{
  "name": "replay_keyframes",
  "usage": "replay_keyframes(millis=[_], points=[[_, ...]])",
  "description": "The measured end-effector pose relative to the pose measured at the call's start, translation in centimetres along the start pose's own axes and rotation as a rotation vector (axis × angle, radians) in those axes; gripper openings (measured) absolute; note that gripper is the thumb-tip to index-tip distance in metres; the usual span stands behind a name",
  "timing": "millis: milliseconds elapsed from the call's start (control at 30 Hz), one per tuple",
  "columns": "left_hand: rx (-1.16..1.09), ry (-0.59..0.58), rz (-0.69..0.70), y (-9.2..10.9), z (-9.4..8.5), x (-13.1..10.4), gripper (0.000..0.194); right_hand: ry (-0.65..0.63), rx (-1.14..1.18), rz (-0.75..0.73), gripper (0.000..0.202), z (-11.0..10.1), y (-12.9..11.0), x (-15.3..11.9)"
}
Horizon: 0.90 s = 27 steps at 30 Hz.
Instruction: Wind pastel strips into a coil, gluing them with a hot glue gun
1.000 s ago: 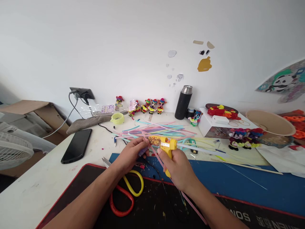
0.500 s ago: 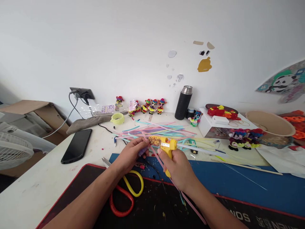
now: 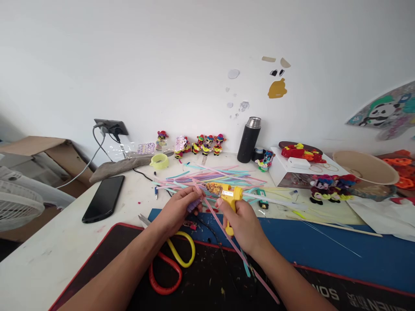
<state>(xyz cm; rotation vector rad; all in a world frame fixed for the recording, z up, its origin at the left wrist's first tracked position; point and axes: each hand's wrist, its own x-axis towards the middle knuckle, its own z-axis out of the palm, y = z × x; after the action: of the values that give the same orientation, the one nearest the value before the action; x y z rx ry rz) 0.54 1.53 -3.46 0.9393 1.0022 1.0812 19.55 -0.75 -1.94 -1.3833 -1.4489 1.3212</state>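
A yellow glue gun (image 3: 229,199) is gripped in my right hand (image 3: 241,222), its nozzle pointing left toward my other hand. Between the fingers of my left hand (image 3: 181,209) is a small purple fuzzy piece (image 3: 193,205), partly hidden by the fingers. A long pink pipe cleaner (image 3: 223,231) runs from my left fingertips down to the right, passing by the glue gun. Behind both hands lies a pile of pastel pipe cleaners (image 3: 214,175). Scissors with red and yellow handles (image 3: 166,276) rest below my left wrist.
A black phone (image 3: 103,198) lies at the left. Small fuzzy figures (image 3: 207,144) and a black thermos (image 3: 249,140) stand by the wall. To the right are a white box (image 3: 288,175), more figures (image 3: 320,188) and a beige bowl (image 3: 366,166). A fan (image 3: 19,198) is far left.
The glue gun in my right hand has shifted slightly right, its nozzle now a little away from my left fingers. My left hand has barely moved.
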Motion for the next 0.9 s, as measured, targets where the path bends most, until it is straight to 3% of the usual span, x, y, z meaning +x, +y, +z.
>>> replay_keyframes(millis=[333,900], points=[[0.041,-0.014,-0.009,0.07,0.04,-0.08,0.032,-0.206,0.417,-0.016,0.056,-0.43,0.38,0.81],[0.067,-0.021,-0.036,-0.03,0.13,-0.24,0.032,-0.258,0.697,0.026,0.059,-0.73,0.27,1.04]])
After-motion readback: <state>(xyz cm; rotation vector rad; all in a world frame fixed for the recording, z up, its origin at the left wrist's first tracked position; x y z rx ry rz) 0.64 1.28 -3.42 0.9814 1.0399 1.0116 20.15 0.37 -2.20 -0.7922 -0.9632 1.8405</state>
